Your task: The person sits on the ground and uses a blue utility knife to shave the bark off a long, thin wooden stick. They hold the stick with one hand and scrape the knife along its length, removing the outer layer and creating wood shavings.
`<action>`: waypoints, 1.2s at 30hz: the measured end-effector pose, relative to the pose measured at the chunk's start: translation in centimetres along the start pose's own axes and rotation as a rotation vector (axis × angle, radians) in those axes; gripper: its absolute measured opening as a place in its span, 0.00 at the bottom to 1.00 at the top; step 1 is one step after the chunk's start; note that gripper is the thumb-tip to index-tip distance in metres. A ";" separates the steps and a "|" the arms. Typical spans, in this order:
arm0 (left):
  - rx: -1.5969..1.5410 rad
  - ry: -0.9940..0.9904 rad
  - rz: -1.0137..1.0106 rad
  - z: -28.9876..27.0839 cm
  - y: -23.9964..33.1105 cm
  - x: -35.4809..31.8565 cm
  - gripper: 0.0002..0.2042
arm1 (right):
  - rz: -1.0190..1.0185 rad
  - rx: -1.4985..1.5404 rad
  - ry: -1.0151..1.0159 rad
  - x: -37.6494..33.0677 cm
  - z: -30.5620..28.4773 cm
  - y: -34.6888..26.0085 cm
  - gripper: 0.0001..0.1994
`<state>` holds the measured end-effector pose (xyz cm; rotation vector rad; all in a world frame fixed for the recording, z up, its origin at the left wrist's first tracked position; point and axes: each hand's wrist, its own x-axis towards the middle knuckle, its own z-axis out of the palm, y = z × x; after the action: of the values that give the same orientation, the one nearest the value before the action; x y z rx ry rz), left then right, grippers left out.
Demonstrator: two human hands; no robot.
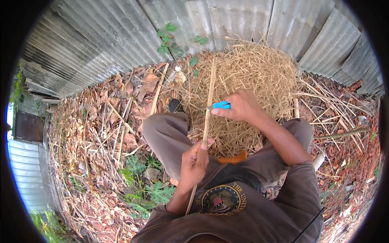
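A long, thin bamboo strip [211, 85] runs upright through the middle of the view, its lower end passing under my left forearm. My left hand [194, 163] is closed around it near my lap, with the thumb pressed along the strip. My right hand [242, 106] grips a blue utility knife [221, 105] from the right. The knife's short blade meets the strip's side above my left hand. Both my knees are bent outward to either side of the strip.
A heap of dry straw [259, 73] lies ahead against a corrugated metal fence [239, 20]. Dry leaves [101, 105] and loose sticks cover the ground at left. More thin strips [324, 97] lie at right. Green plants [160, 192] grow beside my left arm. Something orange [233, 158] shows between my legs.
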<state>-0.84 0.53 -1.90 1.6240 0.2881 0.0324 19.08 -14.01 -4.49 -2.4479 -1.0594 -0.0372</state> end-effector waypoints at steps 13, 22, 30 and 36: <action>-0.119 -0.215 -0.078 0.7 0.4 -4.0 0.17 | 0.874 0.001 0.283 5.1 -3.0 17.2 0.43; -0.111 0.011 -0.104 -0.5 -0.2 0.0 0.16 | 0.189 0.228 0.036 0.8 -0.8 1.6 0.38; 0.176 0.079 0.071 0.4 -0.5 0.3 0.15 | -0.013 0.012 0.050 0.2 -0.8 0.2 0.37; 0.246 0.068 0.019 1.0 0.5 0.3 0.14 | -0.047 -0.079 0.100 1.4 0.3 2.3 0.38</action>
<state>-0.29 -0.37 -1.56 1.8723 0.3390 0.0688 21.61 -14.33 -5.41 -2.4628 -1.0899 -0.2186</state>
